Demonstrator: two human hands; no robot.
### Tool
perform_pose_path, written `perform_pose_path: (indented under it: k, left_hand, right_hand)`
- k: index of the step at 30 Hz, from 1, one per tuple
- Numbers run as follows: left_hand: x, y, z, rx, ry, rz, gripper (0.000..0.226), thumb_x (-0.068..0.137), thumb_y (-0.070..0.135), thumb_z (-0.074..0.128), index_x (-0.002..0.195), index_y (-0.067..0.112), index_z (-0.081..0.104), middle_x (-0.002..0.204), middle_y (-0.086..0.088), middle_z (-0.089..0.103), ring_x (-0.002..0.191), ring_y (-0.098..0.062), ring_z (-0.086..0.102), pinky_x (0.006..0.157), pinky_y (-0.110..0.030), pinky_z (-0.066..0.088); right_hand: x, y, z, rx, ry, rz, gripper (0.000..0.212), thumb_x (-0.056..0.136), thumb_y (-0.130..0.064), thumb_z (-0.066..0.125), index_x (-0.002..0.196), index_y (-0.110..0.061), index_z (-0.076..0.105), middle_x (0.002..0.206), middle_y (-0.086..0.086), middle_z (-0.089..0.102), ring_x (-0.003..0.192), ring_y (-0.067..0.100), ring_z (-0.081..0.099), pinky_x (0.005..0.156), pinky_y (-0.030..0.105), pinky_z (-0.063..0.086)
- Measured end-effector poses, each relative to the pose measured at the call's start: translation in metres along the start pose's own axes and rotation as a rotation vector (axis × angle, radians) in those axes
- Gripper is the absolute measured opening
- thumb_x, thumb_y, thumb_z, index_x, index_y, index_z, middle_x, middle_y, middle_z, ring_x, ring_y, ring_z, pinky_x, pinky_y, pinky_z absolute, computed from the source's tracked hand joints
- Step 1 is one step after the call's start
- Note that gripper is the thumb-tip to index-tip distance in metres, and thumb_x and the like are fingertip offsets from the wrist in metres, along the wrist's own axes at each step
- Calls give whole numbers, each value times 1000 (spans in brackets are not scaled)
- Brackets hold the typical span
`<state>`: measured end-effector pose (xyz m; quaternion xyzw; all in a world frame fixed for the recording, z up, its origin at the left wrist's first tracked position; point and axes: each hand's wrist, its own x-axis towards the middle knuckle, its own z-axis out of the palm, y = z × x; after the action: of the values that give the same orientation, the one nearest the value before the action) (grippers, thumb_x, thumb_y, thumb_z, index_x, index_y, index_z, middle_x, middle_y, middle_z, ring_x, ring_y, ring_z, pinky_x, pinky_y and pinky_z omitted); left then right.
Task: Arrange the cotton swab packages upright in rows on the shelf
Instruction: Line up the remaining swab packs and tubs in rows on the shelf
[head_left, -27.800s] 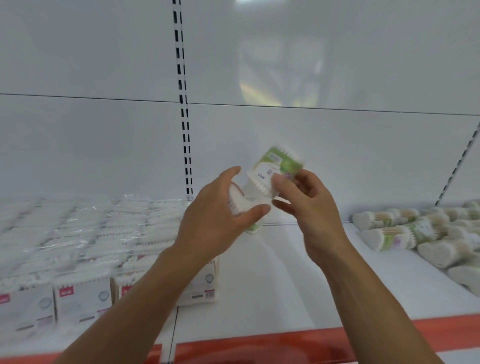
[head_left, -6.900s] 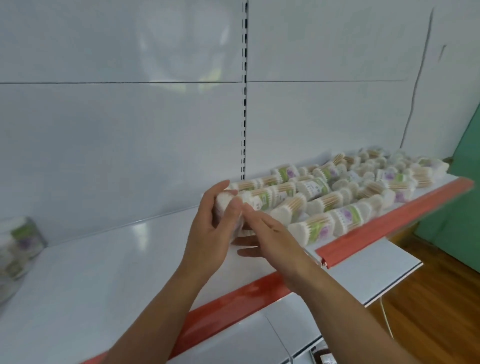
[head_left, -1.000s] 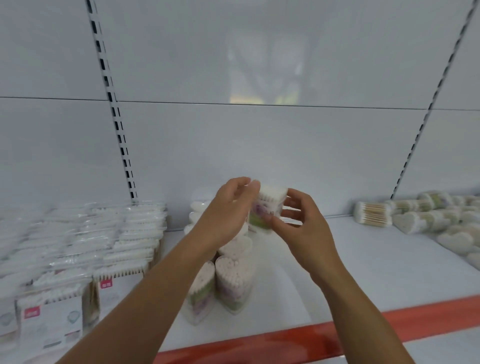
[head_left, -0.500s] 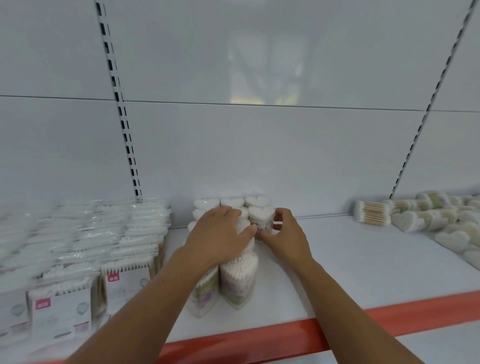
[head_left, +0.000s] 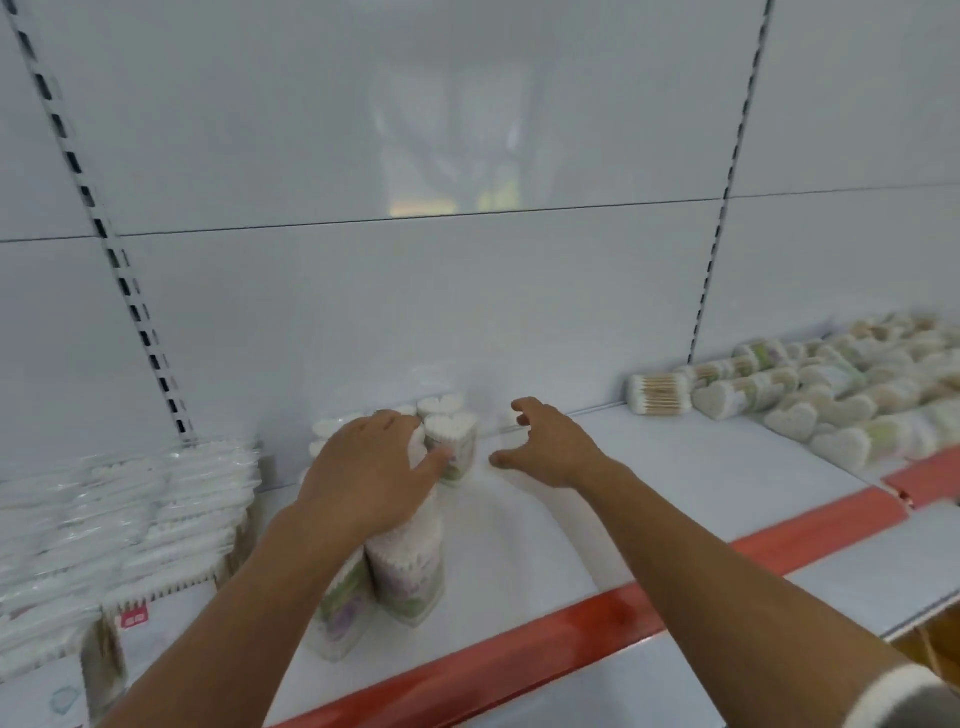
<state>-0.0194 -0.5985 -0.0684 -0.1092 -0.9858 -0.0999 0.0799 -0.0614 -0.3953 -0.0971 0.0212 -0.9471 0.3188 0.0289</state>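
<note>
L hand laid flat on upright swab pkgs, grip loose, nothing clasped | R hand spread empty, just right of row | pkgs stood mid-shelf; loose pile lain far right

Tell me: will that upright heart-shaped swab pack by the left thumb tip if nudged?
Probably. The upright pack looks tall for its footprint and likely light. Its clear wrap may slide on the smooth shelf. Neighbouring packs should brace its left side.
</note>
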Motion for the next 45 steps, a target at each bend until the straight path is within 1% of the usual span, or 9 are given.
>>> perform_pose_path:
  k: [7, 16, 22, 30, 34, 37, 39, 43, 45]
  left_hand:
    - [3, 84, 6, -7, -30, 165, 61, 94, 67, 37, 144, 34, 44, 149, 10, 45, 135, -15, 44, 108, -34, 36]
    - [27, 196, 67, -163, -141, 290, 58, 94, 69, 37, 143, 39, 42, 149, 17, 44, 135, -9, 43, 109, -33, 36]
    - [53, 264, 96, -344, -125, 300, 52, 95, 62, 45, 142, 38, 46, 145, 17, 48, 133, -6, 45, 106, -28, 34]
    - [89, 308, 122, -472, -71, 311, 43, 95, 54, 52, 135, 38, 52, 132, 23, 54, 121, 2, 50, 94, -21, 33]
    - [104, 325, 125, -651, -45, 330, 35, 92, 53, 57, 126, 44, 55, 118, 30, 52, 110, 8, 50, 95, -19, 36]
    - [107, 329, 131, -844, -30, 370, 37, 85, 64, 55, 120, 52, 53, 122, 37, 53, 112, 18, 48, 96, -12, 37]
    - [108, 324, 137, -917, 3, 398, 48, 84, 68, 59, 128, 52, 50, 130, 35, 53, 123, 12, 48, 102, -12, 37]
    - [110, 318, 142, -941, 12, 465, 78, 75, 63, 69, 144, 42, 40, 144, 29, 46, 133, 4, 44, 106, -10, 36]
    - [111, 319, 140, -951, 24, 476, 80, 77, 55, 76, 146, 37, 40, 144, 25, 47, 132, 4, 45, 102, -10, 39]
  right_hand:
    - [-27, 84, -92, -261, 198, 204, 59, 87, -38, 65, 140, -19, 47, 140, 7, 50, 128, 27, 47, 97, 35, 43]
    - [-86, 221, -180, -252, 425, 488, 68, 85, -46, 66, 143, -18, 43, 142, 11, 46, 133, 33, 37, 106, 43, 39]
    - [-89, 267, -200, -410, 250, 364, 66, 89, -38, 64, 148, -28, 37, 160, 1, 21, 147, 28, 13, 115, 42, 25]
    - [-81, 298, -229, -552, 111, 64, 58, 89, -28, 67, 143, -30, 46, 153, -5, 35, 138, 19, 31, 107, 37, 37]
    - [-81, 306, -236, -427, 148, -28, 58, 83, -48, 71, 137, -34, 54, 144, -14, 48, 129, 9, 44, 104, 29, 41]
    - [-83, 297, -234, -4, 255, -23, 50, 74, -57, 74, 120, -42, 63, 121, -25, 62, 109, -6, 57, 91, 21, 48]
    - [-79, 285, -230, 263, 296, -26, 33, 74, -53, 74, 106, -44, 68, 96, -30, 67, 91, -11, 62, 84, 17, 49]
    - [-63, 267, -210, 485, 198, -89, 18, 79, -54, 69, 80, -36, 71, 58, -19, 51, 59, 3, 49, 71, 42, 51]
    - [-53, 262, -200, 519, 151, -108, 23, 83, -49, 70, 66, -33, 66, 54, -15, 44, 55, 5, 41, 57, 33, 41]
